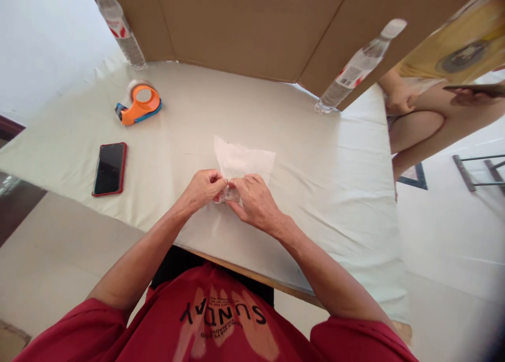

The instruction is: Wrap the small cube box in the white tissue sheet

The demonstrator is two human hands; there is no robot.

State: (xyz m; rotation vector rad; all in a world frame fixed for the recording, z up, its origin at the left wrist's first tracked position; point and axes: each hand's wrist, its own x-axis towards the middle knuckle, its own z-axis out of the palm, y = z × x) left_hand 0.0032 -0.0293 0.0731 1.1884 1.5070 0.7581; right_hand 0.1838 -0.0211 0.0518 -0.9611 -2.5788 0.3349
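A thin whitish sheet (246, 159), perhaps bubble wrap or tissue, lies on the cloth-covered table in front of me. Its near end is bunched into a small, clear, crinkled bundle (232, 194) between my hands. My left hand (205, 187) pinches the bundle's left side, thumb and index finger pressed together. From the right, my right hand (254, 199) grips the same end, fingers over the top and thumb at the near edge. Whether something lies inside the folds is hidden by my fingers.
An orange and blue tape dispenser (142, 105) and a red-cased phone (109, 169) lie to the left. Water bottles stand at the back left (122, 33) and back right (355, 70), against a cardboard screen (236, 30). A seated person (418, 114) is beyond the right edge.
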